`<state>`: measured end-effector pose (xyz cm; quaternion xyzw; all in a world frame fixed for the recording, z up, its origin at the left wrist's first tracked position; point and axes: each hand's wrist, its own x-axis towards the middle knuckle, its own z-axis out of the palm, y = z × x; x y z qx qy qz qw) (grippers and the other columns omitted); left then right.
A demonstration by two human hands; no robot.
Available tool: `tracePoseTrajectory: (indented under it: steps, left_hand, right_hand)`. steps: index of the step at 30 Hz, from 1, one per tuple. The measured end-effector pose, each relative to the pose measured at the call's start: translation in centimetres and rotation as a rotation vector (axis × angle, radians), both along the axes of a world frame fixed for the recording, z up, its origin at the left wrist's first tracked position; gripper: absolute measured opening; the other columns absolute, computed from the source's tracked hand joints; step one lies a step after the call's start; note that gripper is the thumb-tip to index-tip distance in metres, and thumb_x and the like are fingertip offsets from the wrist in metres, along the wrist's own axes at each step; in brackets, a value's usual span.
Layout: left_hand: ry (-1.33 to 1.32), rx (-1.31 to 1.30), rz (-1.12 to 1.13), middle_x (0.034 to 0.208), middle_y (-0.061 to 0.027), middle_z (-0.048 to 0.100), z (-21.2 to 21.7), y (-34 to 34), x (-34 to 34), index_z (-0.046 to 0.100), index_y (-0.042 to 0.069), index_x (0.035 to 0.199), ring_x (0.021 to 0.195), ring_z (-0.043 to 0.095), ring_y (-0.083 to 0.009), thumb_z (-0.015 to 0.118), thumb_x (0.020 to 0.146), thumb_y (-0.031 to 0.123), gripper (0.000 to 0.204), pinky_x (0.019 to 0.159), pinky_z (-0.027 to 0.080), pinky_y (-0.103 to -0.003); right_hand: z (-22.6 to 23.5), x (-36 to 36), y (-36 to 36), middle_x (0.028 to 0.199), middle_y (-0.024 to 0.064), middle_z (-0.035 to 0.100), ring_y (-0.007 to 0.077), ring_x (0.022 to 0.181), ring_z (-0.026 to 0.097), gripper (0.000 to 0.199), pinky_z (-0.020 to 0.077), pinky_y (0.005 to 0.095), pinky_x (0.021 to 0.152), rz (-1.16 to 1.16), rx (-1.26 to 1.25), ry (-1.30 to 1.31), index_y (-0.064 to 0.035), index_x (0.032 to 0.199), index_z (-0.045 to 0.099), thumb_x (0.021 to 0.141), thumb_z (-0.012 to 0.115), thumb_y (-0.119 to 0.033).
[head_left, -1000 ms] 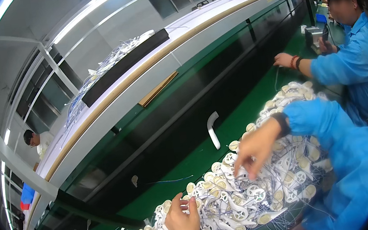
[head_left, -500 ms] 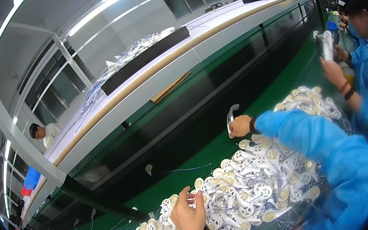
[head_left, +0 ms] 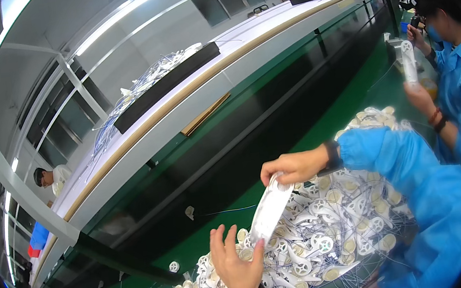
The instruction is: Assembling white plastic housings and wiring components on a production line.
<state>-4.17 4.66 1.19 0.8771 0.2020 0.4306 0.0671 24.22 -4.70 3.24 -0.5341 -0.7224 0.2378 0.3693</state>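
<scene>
Pinching the long white part (head_left: 270, 211) with right hand (head_left: 293, 166), left hand (head_left: 236, 264) spread open; trailing wires (head_left: 333, 229) might snag and drag the pile (head_left: 311, 237).

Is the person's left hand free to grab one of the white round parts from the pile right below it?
Probably yes. The left hand hovers open just over the pile of white parts, touching only the white strip's lower end, which the right hand grips.
</scene>
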Motion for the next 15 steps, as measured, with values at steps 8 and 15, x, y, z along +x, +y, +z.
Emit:
tracePoseTrajectory:
  steps: [8, 15]
  left_hand:
    - [0.063, -0.803, -0.39, 0.092, -0.0158, 0.069, -0.9, -1.0, 1.4, 0.062, -0.003, 0.11, 0.079, 0.066, -0.0272, 0.08, 0.073, 0.019, 0.047, 0.073, 0.052, -0.033]
    - [-0.482, -0.973, -0.339, 0.081, -0.0093, 0.064, -1.1, 0.3, 0.2, 0.055, -0.005, 0.105, 0.062, 0.061, -0.0151, 0.067, 0.086, 0.006, 0.024, 0.059, 0.05, -0.028]
  right_hand:
    - [2.4, -3.4, 0.3, 0.1, 0.015, 0.062, 0.0243, 0.09, 0.062, 0.03, 0.0482, 0.0369, 0.079, 0.2, 0.042, -0.056, 0.0005, 0.118, 0.048, 0.09, 0.045, -0.01]
    - [0.7, -1.8, 3.4, 0.102, 0.0025, 0.061, 0.0113, 0.087, 0.057, 0.041, 0.0506, 0.0285, 0.073, -0.023, -0.143, 0.306, -0.0017, 0.127, 0.054, 0.098, 0.051, -0.031]
